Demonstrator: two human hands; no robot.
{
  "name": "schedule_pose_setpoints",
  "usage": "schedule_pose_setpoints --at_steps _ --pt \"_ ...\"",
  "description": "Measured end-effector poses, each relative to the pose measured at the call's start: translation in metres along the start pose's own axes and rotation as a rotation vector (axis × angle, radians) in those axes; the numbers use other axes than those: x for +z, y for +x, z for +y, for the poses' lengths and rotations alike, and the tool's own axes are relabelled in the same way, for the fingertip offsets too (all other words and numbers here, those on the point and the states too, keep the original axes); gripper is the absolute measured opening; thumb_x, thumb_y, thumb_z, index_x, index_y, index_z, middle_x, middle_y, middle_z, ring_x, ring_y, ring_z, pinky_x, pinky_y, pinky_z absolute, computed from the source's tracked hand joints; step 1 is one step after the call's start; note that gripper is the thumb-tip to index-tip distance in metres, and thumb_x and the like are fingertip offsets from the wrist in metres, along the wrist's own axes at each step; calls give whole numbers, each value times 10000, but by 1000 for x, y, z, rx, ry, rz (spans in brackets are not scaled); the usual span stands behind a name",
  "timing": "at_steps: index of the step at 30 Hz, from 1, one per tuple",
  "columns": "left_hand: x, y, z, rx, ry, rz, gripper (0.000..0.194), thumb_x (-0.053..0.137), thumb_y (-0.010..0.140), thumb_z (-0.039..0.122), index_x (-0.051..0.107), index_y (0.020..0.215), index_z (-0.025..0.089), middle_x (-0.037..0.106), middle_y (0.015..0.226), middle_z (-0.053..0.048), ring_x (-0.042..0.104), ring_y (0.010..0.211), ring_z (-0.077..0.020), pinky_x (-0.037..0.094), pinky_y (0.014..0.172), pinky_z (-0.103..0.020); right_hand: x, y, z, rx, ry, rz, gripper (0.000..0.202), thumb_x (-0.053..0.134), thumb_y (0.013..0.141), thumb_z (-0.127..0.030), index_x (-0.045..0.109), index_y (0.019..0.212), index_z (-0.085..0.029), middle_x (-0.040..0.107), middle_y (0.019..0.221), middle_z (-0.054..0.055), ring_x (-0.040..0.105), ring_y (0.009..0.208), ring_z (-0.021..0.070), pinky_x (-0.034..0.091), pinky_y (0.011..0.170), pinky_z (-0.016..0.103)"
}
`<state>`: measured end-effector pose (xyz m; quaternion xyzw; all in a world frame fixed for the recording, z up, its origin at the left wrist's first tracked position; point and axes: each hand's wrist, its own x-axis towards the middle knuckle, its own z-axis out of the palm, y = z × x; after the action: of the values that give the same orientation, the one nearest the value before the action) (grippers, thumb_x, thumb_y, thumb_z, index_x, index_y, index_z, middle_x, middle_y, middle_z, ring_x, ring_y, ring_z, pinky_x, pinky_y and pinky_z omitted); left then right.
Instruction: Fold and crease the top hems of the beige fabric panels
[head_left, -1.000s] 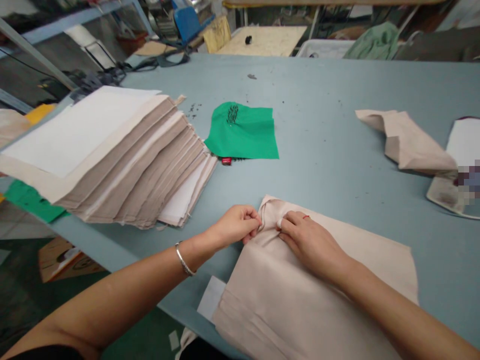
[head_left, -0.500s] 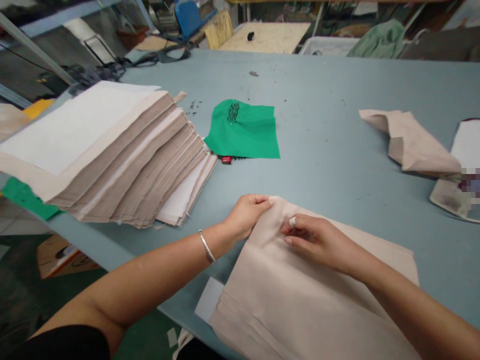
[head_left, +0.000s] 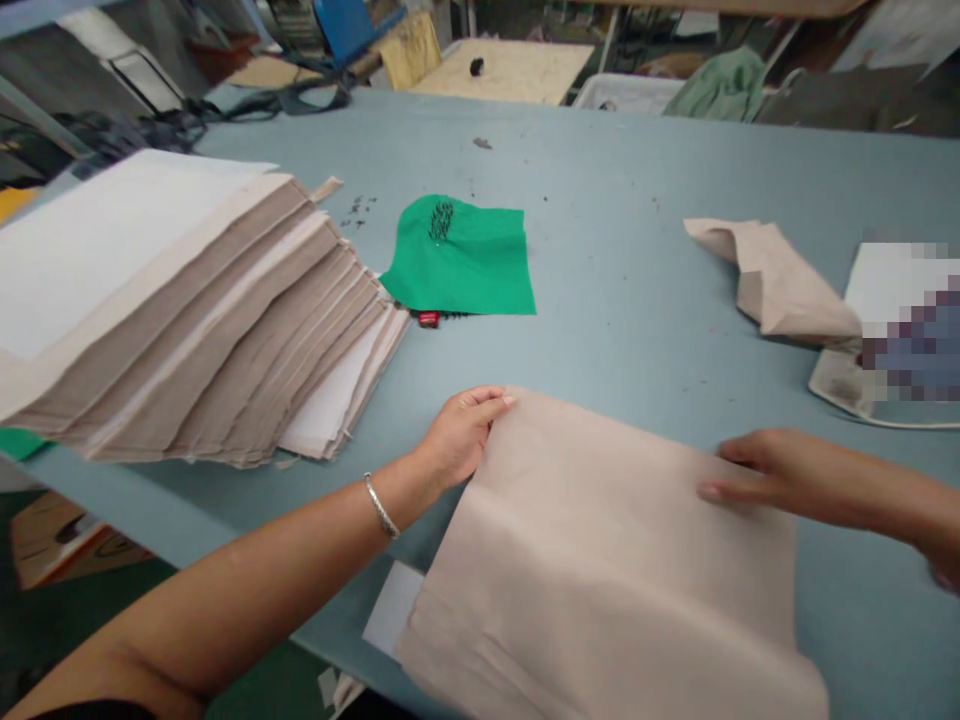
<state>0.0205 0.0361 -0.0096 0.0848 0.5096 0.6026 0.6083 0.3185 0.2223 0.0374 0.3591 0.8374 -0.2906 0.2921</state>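
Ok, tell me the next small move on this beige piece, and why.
Probably sweep the right hand outward to flatten the beige fabric piece: the left hand pins its far left corner, and faint creases show near the table edge.

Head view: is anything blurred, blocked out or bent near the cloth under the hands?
Head view: the beige cloth and left hand are sharp; the right hand is slightly smeared; a pixelated block hides the far right; the table edges bow; light is soft and even.
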Motion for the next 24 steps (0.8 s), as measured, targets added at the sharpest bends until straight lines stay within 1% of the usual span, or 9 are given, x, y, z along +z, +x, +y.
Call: schedule_pose_setpoints --at_steps 1,3,6,8,10,12,14,19,24 --pt "-1 3 2 6 42 -22 301 844 645 313 690 835 137 708 752 -23 652 651 -133 529 660 -261 2 -6 9 16 28 8 456 578 838 -640 653 690 -216 698 740 92 639 659 240 399 572 335" --pt "-3 10 9 70 221 -91 329 798 710 287 692 985 142 729 840 -36 672 721 -142 529 702 -265 10 -7 5 -11 113 117 431 554 856 -626 690 783 -223 713 787 85 655 705 243 442 622 344" --pt "-4 23 21 339 700 -182 360 687 808 188 664 1166 150 740 966 -55 679 835 -151 520 781 -275 25 16 -36 -121 247 393 391 531 884 -565 716 937 -224 720 834 68 653 734 228 474 670 345" --pt "-6 31 28 558 1032 -223 292 619 836 120 694 1116 158 732 958 -49 665 861 -155 512 819 -286 36 35 -64 -212 286 576 341 531 904 -483 719 964 -205 704 832 67 634 716 209 475 669 338" --pt "-9 36 31 724 1254 -254 218 585 856 91 724 1008 161 715 918 -46 651 868 -162 506 837 -296 46 48 -79 -310 296 701 288 531 928 -396 725 972 -188 679 833 65 620 717 192 476 671 328" --pt "-14 40 32 816 1335 -275 179 574 874 83 726 927 159 694 899 -48 645 879 -167 506 841 -295 56 54 -82 -394 294 777 261 520 962 -326 733 1015 -185 657 854 63 621 764 185 484 696 319" --pt "-21 43 29 869 1319 -295 183 562 882 69 721 903 158 675 896 -47 643 885 -162 511 836 -287 64 54 -77 -457 274 844 250 518 981 -263 731 1094 -196 643 884 60 618 816 183 488 716 312" --pt "-38 49 20 1026 1298 -366 241 534 916 67 742 967 177 642 933 -57 631 895 -150 516 800 -263 76 53 -66 -569 98 986 289 522 972 -120 710 1160 -231 616 960 62 585 868 182 473 726 309" --pt "-45 50 24 1214 1551 -454 262 482 996 144 738 1018 197 627 928 -68 578 887 -164 488 783 -270 76 52 -64 -633 -183 1023 327 469 968 -56 656 1215 -158 626 992 96 543 870 205 459 741 328"
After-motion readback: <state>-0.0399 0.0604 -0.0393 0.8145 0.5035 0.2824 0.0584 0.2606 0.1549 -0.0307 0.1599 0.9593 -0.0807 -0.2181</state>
